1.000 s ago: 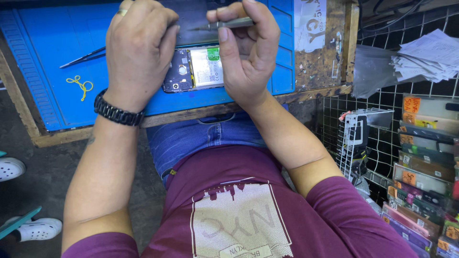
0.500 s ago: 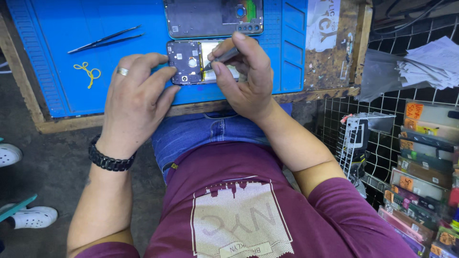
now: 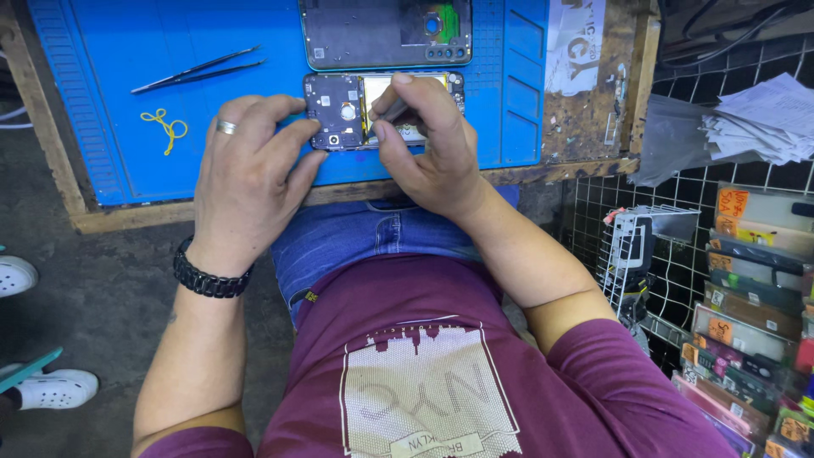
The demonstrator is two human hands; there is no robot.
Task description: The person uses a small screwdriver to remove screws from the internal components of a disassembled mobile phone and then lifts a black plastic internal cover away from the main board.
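An opened phone (image 3: 339, 110) with its circuit board and battery exposed lies on a blue work mat (image 3: 127, 68). My left hand (image 3: 250, 174), with a ring and a black wristwatch, rests beside the phone with fingertips on its left edge. My right hand (image 3: 424, 144) grips a thin grey tool (image 3: 392, 112) and presses its tip onto the phone's battery area. The phone's removed back cover (image 3: 386, 32) lies just beyond it on the mat.
Black tweezers (image 3: 197, 69) and a yellow twisted wire (image 3: 166, 127) lie on the mat's left part. A worn wooden bench edge (image 3: 593, 110) borders the mat. At right a wire rack (image 3: 746, 271) holds packaged goods and paper. White shoes (image 3: 51, 386) stand on the floor at left.
The phone went from being held up in both hands to lying on the mat. My hands came down with it and the right hand now works the tool on it.
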